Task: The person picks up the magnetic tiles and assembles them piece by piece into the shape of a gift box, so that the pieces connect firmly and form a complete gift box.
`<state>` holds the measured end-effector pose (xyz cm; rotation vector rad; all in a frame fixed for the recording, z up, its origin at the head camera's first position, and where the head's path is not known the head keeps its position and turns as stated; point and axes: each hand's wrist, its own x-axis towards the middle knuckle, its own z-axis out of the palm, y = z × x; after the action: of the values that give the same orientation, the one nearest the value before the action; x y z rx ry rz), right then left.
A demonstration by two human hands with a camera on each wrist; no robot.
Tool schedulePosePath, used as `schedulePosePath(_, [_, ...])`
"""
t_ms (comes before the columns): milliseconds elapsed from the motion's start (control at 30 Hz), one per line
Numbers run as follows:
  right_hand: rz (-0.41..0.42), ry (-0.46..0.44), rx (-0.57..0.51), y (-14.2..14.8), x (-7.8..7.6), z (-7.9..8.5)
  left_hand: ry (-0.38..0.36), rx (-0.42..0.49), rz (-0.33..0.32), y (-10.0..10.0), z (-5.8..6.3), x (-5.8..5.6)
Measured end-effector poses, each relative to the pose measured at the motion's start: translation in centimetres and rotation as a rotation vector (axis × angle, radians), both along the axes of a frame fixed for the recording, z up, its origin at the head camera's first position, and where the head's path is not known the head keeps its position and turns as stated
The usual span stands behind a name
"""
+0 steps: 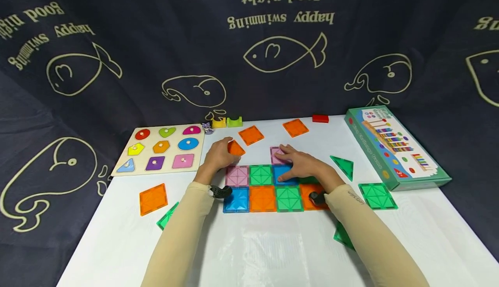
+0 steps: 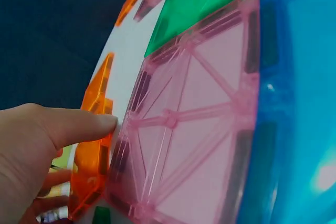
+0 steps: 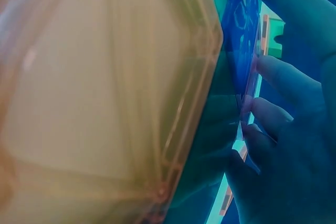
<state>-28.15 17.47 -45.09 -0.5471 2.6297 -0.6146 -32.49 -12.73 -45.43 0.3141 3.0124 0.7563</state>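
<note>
My left hand (image 1: 219, 153) pinches an orange square magnetic tile (image 1: 235, 148) just beyond the left end of a tile grid. In the left wrist view, the thumb (image 2: 86, 125) lies across this orange tile (image 2: 94, 166), beside a pink tile (image 2: 189, 114). My right hand (image 1: 302, 165) spreads over the grid's back edge. Its fingertips rest on a second pink tile (image 1: 275, 159), while its thumb touches the blue tile (image 1: 279, 171) in front. The front row has a blue tile (image 1: 236, 200), orange tile (image 1: 262, 198), green tile (image 1: 289, 198) and another orange one, partly covered by the right wrist.
Loose orange tiles (image 1: 251, 135) lie behind the grid, with another orange tile (image 1: 153, 199) at left. Green triangles (image 1: 345, 166) and a green square (image 1: 377, 196) lie right. A shape puzzle board (image 1: 159, 148) stands back left, a game box (image 1: 397, 146) back right.
</note>
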Motion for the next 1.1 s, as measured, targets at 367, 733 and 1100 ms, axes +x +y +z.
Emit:
schedulePosePath(367, [-0.01, -0.028, -0.001, -0.2, -0.2, -0.1, 0.033, 0.124, -0.153, 1.5, 0.5, 0.3])
schedulePosePath(733, [0.016, -0.038, -0.071, -0.2, 0.0, -0.4, -0.033, 0.117, -0.275, 5.1, -0.6, 0.5])
schedulePosePath(1100, [0.025, -0.032, -0.095, -0.1, 0.1, -0.4, -0.074, 0.142, -0.302, 5.8, -1.1, 1.1])
